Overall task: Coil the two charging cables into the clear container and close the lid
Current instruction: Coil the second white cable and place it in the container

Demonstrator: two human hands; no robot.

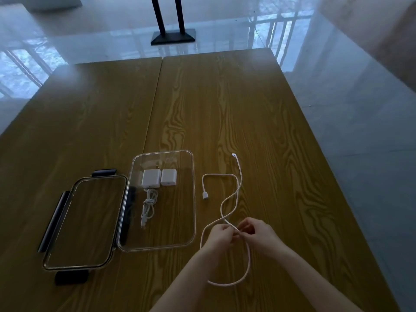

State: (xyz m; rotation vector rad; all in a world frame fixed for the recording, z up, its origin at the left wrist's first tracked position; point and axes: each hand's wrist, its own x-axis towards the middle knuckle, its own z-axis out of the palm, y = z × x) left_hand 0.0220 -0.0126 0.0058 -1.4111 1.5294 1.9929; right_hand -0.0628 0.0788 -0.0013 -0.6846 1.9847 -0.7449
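White cable (239,190) btwn both hands (236,235)

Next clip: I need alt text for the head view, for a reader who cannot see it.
Both hands, the left hand and right hand, pinch a loose white charging cable on a wooden table, forming a loop near the person. To the left, an open clear container holds a coiled white cable and two white charger plugs; its lid lies alongside.

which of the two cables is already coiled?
The bundled cable inside the clear container, below the adapters. The other cable lies loose beside it.
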